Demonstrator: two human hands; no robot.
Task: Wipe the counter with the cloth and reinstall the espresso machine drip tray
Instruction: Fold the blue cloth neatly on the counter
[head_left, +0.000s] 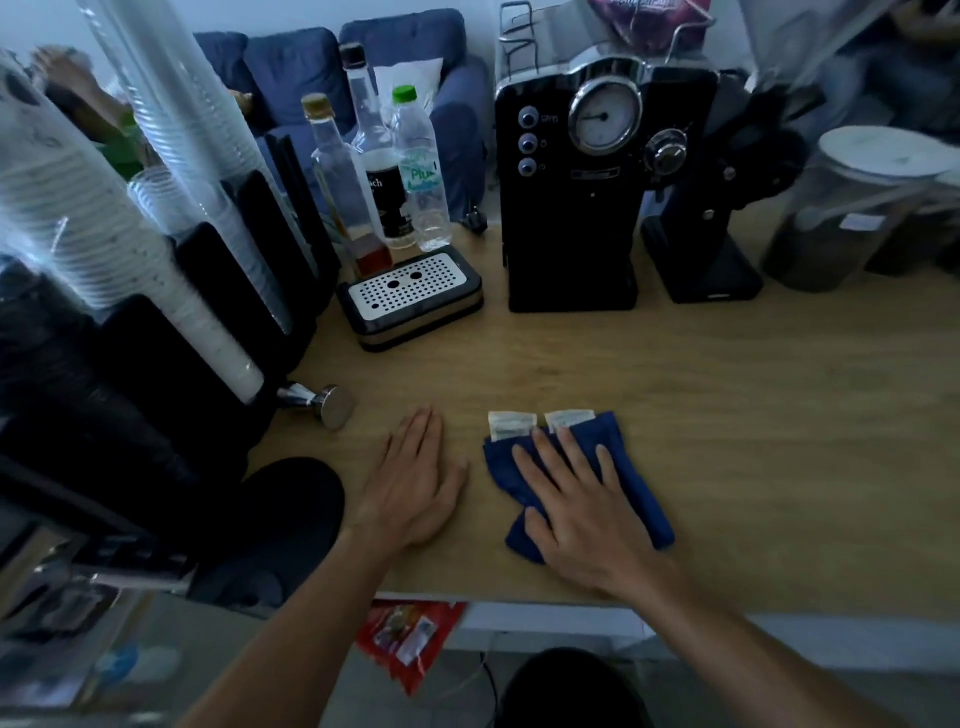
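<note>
The folded dark blue cloth (631, 467) lies on the light wooden counter (727, 395), close to the front edge. The right hand (582, 504) lies flat on top of it with the fingers spread out, pressing down, not gripping. Two small white tags (540, 422) stick out from the far end of the cloth.

The left hand (415, 483) rests flat on the bare wood just beside the cloth. Its fingers are together and it holds nothing.

The black drip tray with a silver holed top (410, 293) sits on the counter farther back on the left. It is out of the machine, just to the left of the tall black espresso machine with a round dial (587, 176). There is a small strip of wood between them.

In front of the machine and out to the right the wood is open, with lots of room to slide the cloth. On the left there is less room. A shiny metal coffee tamper (324, 405) lies on its side near the left hand, next to a black cup holder with tall stacks of clear plastic cups (156, 249).

Three clear bottles (384, 171) stand behind the tray. A black grinder (711, 218) stands right of the machine, and a big jar with a white lid (852, 208) is beyond that.

The room is dim. A blue sofa (311, 67) is behind the counter.
</note>
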